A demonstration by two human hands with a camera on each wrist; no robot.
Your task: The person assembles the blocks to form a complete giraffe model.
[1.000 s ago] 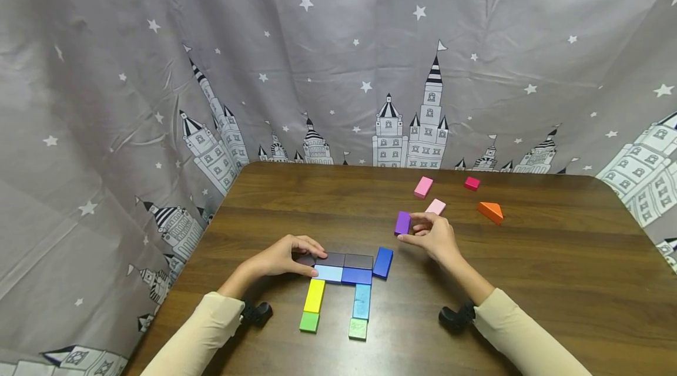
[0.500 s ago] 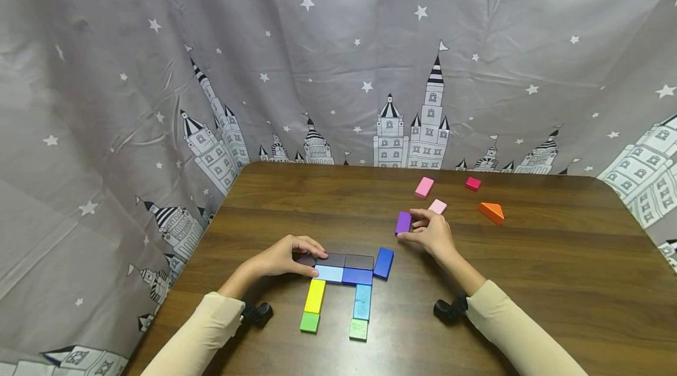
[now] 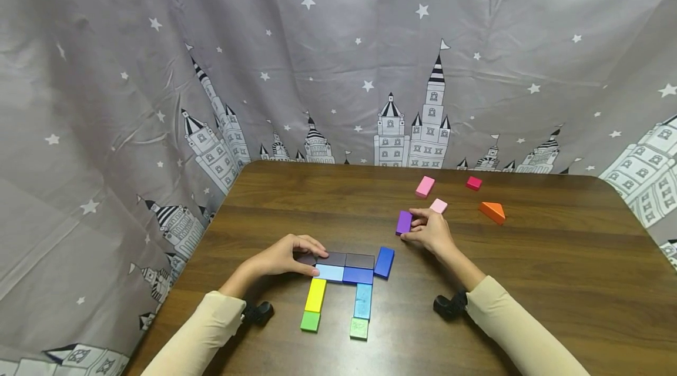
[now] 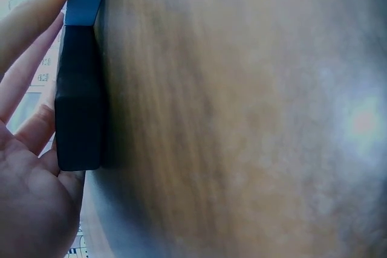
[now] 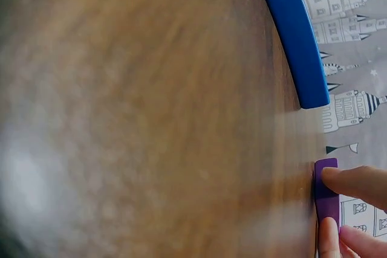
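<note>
Flat coloured blocks form a joined figure on the wooden table. Its upper row is of dark grey blocks, with a light blue block and a blue block along its near side. My left hand holds the row's left end, thumb by the light blue block and fingers by the dark grey; it partly hides the leftmost dark block. My right hand pinches a purple block between thumb and fingers. This block sits beyond a tilted blue block at the figure's right.
Two legs extend nearward: a yellow block above a green block, and a teal block above a pale green one. Farther right lie pink blocks, a red block and an orange triangle. A grey curtain hangs behind.
My right forearm has shifted slightly left while the fingers stay on the purple block. The left hand keeps its place, and the blocks look unmoved apart from a slight view shift.
</note>
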